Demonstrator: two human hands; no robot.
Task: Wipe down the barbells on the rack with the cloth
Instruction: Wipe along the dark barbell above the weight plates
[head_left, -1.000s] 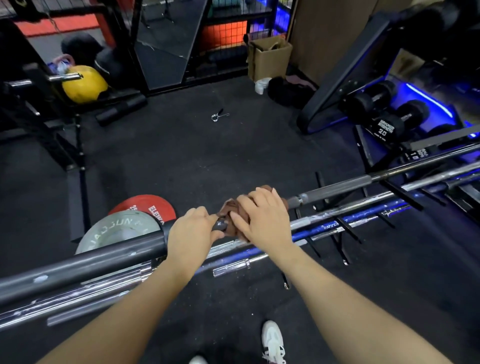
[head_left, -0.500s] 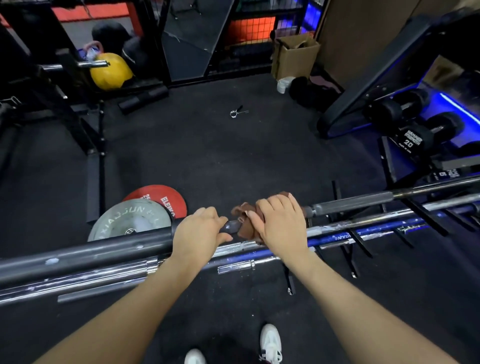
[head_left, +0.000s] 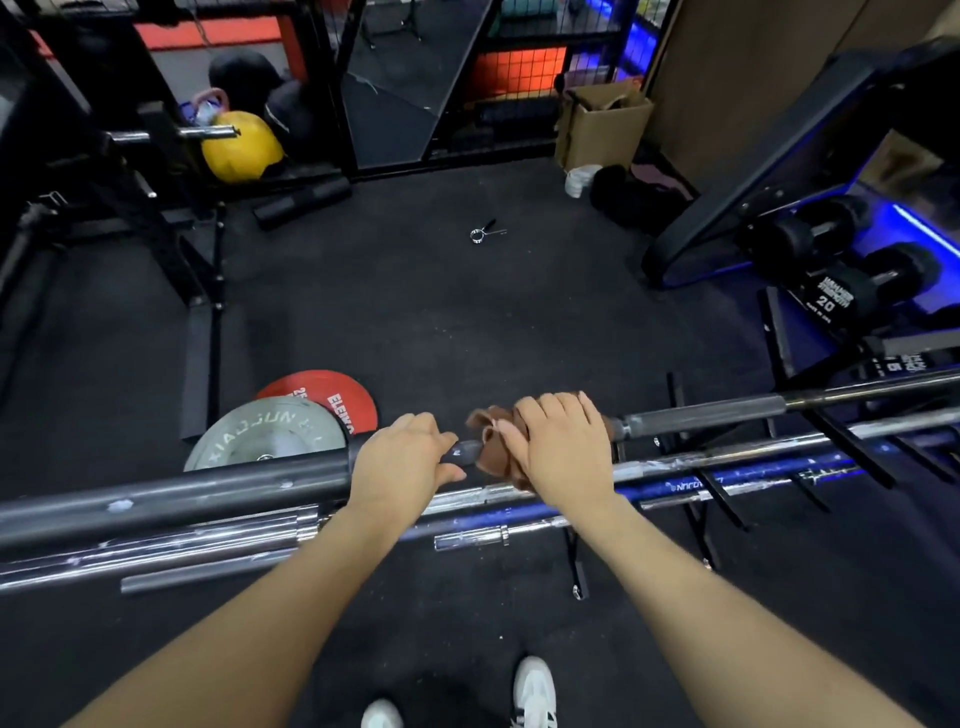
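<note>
Cloth (head_left: 493, 441) bunched around top barbell (head_left: 701, 415), under right hand (head_left: 561, 441), fingers (head_left: 550, 410) curled over it. Left hand (head_left: 400, 457) gripping same bar beside it. Probably mid-task: lower barbells (head_left: 727, 457) on rack (head_left: 706, 499) apparently untouched. Dark rubber floor (head_left: 415, 312); weight plates (head_left: 270, 431), dumbbells (head_left: 852, 275), cardboard box (head_left: 602, 130) around.

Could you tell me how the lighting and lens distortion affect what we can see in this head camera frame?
In the head view the wide lens bows the top barbell and stretches the forearms; the room is dim, with blue glow behind the dumbbells and glare on the chrome bars; the hands and the brown cloth stay sharp.
</note>
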